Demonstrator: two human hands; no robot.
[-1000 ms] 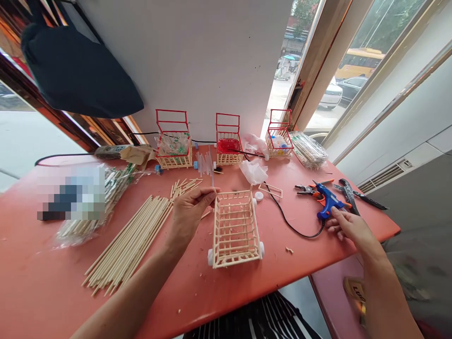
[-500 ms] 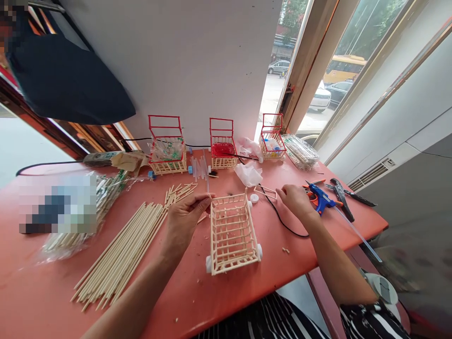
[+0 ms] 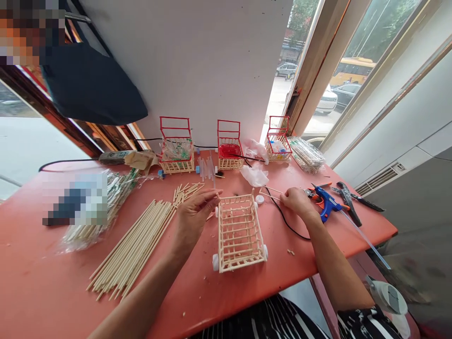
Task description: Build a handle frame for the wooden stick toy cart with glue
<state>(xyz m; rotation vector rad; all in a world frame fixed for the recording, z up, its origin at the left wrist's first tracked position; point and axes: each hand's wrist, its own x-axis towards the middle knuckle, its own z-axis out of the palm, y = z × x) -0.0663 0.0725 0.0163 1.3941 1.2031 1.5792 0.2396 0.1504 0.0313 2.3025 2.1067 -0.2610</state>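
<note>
In the middle of the table stands a small cart [image 3: 240, 235] made of thin wooden sticks, with white bottle-cap wheels. My left hand [image 3: 196, 214] is closed at its far left corner, thumb and fingers pinched on the upright stick there. Beyond the cart on the right, my right hand [image 3: 298, 201] pinches one end of a small stick frame [image 3: 271, 194], which points left towards the cart's far right corner. The frame's near end is hidden by my fingers. A loose white bottle cap [image 3: 259, 200] lies beside the cart.
Long sticks [image 3: 130, 249] and short cut pieces [image 3: 185, 190] lie left. Three finished carts with red handles stand along the wall, one being the middle cart [image 3: 229, 153]. A blue glue gun [image 3: 326, 202], pliers [image 3: 348, 202] and a black cable [image 3: 286, 223] lie right.
My right hand has taken hold of the small stick frame and turned it a little. My left hand stays at the cart's corner. The whole view has shifted slightly.
</note>
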